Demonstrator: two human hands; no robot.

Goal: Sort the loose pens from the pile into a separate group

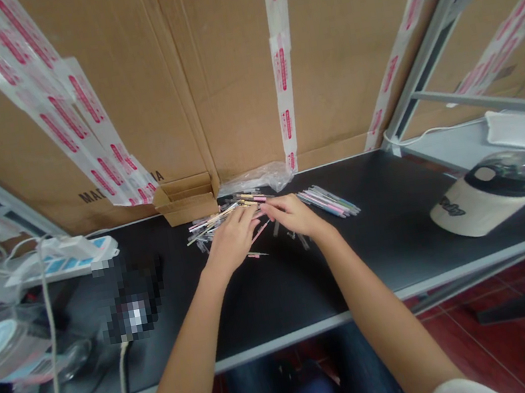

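Observation:
My left hand [232, 239] bends over a loose pile of thin pen-like sticks [210, 220], pale, pink and dark. Its fingers are closed, and what they hold is hidden. Close beside it, my right hand [292, 215] pinches with thumb and forefinger near the left fingertips; any small thing between them is too hard to make out. A pink stick [259, 232] slants below the fingertips. Several clear narrow tubes [303, 241] lie under the right hand. To its right, a neater bundle of coloured sticks [328, 202] rests on the black tabletop [281, 301].
An open small cardboard box [186, 200] and crumpled clear plastic [259, 178] stand behind the pile. On the left are a power strip [75, 257], cables and a round tub [5, 350]. A cream-and-black domed container [484, 198] stands right. Taped cardboard [232, 80] walls the back.

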